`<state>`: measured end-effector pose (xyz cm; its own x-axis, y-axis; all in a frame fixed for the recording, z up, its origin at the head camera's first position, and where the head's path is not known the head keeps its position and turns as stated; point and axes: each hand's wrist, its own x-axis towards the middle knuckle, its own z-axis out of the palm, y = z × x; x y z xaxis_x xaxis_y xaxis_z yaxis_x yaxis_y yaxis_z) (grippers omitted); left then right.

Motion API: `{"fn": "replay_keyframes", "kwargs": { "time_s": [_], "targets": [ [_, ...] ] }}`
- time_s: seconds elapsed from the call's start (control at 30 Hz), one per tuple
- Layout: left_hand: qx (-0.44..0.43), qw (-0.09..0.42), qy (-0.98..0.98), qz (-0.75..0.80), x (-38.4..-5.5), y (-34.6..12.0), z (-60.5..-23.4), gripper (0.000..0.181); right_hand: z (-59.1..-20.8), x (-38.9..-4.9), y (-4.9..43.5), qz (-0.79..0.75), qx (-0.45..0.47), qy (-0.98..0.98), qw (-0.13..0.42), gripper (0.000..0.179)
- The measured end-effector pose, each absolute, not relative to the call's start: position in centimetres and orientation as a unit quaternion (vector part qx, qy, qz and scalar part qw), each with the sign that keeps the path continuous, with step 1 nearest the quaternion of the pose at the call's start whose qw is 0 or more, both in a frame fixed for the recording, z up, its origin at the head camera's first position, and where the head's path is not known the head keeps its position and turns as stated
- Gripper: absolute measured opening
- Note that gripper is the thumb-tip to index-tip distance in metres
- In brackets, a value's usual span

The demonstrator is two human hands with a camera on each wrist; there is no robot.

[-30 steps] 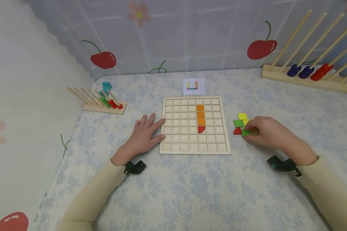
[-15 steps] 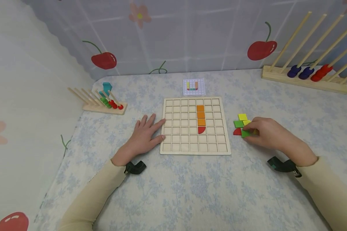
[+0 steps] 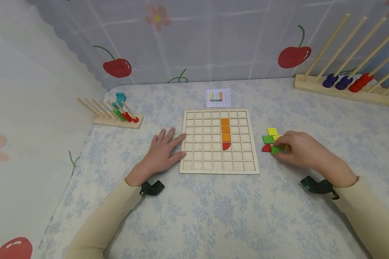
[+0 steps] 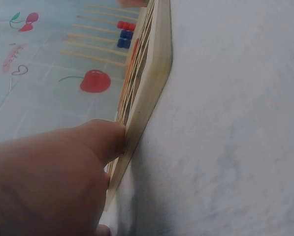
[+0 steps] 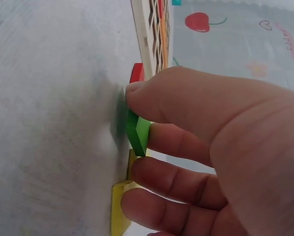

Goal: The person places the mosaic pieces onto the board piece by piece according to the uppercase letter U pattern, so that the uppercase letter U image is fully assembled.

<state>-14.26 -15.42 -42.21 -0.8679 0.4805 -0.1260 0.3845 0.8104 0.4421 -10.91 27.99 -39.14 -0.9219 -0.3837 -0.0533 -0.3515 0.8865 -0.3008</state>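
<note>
A square wooden grid board point(image 3: 203, 165) lies on the table, with a column of orange square tiles point(image 3: 226, 129) and a red quarter-round tile point(image 3: 226, 146) below them. My left hand point(image 3: 160, 153) rests flat beside it, fingers spread, thumb and index fingertip touching its left edge. To the right of the board, my right hand point(image 3: 296, 149) pinches a green square tile point(image 5: 140, 135) between thumb and index finger; it looks slightly tilted. Around that hand lie another green tile point(image 3: 267, 139), yellow tiles point(image 3: 272, 131) and a red quarter-round piece point(image 3: 266, 148). Part of the yellow pieces is hidden by the fingers.
A pattern card point(image 3: 218, 98) with a coloured U shape lies just behind the board. A small peg rack with beads point(image 3: 116, 122) stands at left, near a teal object point(image 3: 120, 98). A larger peg rack point(image 3: 340, 91) stands at the back right.
</note>
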Motion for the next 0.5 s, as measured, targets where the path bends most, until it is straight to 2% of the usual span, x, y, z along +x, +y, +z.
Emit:
{"fn": "replay_keyframes", "kwargs": {
  "time_s": [0.3,0.5],
  "targets": [
    [0.227,0.115,0.946,0.202,-14.2,-15.4,-42.3,0.064,-38.3,-11.4,25.9,-0.150,-0.233,0.961,0.018,0.017],
    [0.229,0.117,0.945,0.205,-14.3,-15.4,-42.3,0.064,-37.8,-12.4,22.8,-0.157,-0.261,0.952,0.028,0.019]
  ]
}}
